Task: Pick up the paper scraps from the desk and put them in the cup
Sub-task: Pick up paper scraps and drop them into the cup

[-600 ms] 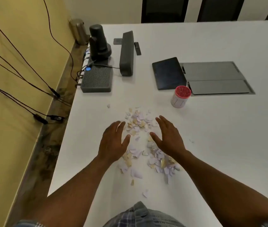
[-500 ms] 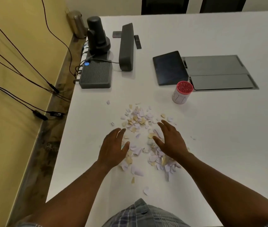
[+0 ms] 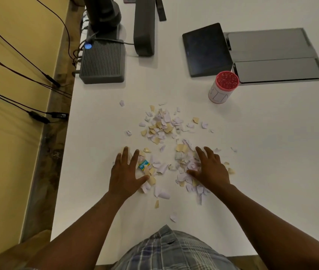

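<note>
Resting flat on paper scraps [image 3: 160, 125]: both hands; left hand [image 3: 124, 175] | right hand [image 3: 211, 169] | cup [image 3: 223, 87] apart

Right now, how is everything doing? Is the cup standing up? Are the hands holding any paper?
cup: upright, open top, red inside, away from the hands.
paper scraps: loose, spread over the desk, none seen going in the cup.
left hand: open, fingers spread, flat on scraps, holding nothing.
right hand: open, fingers spread, flat on scraps, holding nothing.
tablet: screen dark.
grey box: blue light on.
</note>
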Available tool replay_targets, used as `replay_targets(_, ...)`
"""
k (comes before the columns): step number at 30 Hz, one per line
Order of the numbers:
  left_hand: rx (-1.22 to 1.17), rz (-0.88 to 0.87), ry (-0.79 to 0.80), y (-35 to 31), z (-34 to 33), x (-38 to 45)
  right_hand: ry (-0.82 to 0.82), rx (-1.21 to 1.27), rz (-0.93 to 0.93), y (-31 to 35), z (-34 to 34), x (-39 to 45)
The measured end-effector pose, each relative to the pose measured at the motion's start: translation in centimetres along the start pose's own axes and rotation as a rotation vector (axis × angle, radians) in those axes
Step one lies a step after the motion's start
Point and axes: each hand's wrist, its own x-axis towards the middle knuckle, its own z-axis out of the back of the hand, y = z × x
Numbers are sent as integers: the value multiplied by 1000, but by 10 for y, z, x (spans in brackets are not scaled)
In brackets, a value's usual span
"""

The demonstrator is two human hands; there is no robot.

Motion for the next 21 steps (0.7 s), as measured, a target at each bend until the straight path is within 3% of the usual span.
replay_targets(8, -39, 15, 51, -23, 3, 27, 56, -64, 108, 36, 0, 26)
replay_targets(15, -168, -49, 47, -39, -2, 37, 68, -209, 357, 49, -3, 28)
replay_targets(21, -223, -81, 24, -47, 0, 40, 47, -199, 459, 56, -1, 22)
